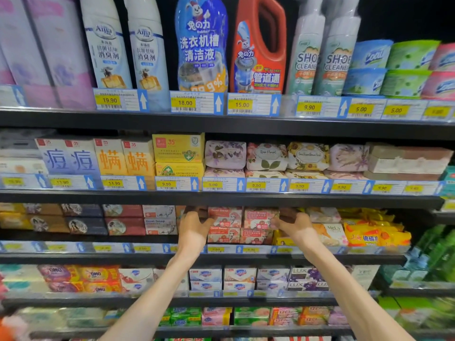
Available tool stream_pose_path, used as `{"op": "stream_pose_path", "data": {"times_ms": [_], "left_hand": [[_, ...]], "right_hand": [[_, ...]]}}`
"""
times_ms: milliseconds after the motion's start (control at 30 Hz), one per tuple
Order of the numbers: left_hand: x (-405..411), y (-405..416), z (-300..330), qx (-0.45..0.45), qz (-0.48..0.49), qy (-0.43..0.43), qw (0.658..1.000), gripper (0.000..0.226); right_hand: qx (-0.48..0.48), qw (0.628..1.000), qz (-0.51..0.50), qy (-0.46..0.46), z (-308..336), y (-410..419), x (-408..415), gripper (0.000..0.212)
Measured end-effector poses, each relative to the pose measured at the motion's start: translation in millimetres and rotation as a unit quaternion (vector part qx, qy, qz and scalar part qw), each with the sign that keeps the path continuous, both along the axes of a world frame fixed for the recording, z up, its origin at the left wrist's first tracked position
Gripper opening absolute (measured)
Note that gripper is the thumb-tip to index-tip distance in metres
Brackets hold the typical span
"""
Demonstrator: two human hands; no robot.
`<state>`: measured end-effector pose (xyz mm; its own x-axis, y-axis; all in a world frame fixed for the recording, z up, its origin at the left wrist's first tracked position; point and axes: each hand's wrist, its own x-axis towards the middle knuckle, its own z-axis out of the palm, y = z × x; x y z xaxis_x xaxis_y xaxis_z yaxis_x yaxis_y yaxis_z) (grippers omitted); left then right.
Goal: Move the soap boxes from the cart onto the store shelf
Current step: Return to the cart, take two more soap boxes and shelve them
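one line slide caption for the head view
Both hands, left and right, flank stacked pink Goat Soap boxes on the store shelf.

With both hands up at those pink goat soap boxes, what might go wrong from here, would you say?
1. The left hand and right hand flank the stacked goat soap boxes; uneven pressure may tip the stack forward over the shelf edge.
2. The yellow soap packs sit close beside the right hand, so a nudge may shift them.
3. Neighbouring boxes look alike, so a box could land in the wrong slot.
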<state>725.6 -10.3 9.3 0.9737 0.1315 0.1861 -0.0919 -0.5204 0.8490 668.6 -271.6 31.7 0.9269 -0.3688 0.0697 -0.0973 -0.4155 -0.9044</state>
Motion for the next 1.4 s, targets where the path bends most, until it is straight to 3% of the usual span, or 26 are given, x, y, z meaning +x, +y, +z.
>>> {"op": "stream_pose_path", "data": {"times_ms": [467,733,900,967,1067,1200,1400], "left_hand": [[-3.3,-0.2,-3.8,0.035,0.031,-0.020,0.999,0.028],[-11.3,-7.0,5.2,0.049,0.038,-0.009,0.998,0.027],[-29.8,8.6,1.8,0.017,-0.014,-0.068,0.997,0.033],[-40.7,20.0,1.2,0.031,-0.018,-0.091,0.995,0.043],[-60.5,43.7,1.0,0.092,-0.001,-0.112,0.989,0.037],[-96.7,92.1,-2.9,0.192,0.016,-0.107,0.975,0.040],[-164.6,211.6,-9.1,0.203,0.083,-0.124,0.968,0.040]], "right_hand": [[-0.050,0.999,-0.015,0.015,2.5,8.3,8.2,0.015],[-0.052,0.998,-0.022,0.030,3.0,7.7,8.5,0.020],[-0.063,0.997,-0.036,0.027,0.8,6.4,0.7,0.036],[-0.076,0.996,-0.037,-0.024,-0.8,8.9,-12.4,0.036],[-0.075,0.992,0.013,-0.100,-2.5,26.4,-31.5,0.033],[-0.128,0.977,0.143,-0.098,-8.7,77.8,-40.3,0.028],[-0.221,0.909,0.335,-0.113,1.0,210.8,-45.8,0.041]]}}
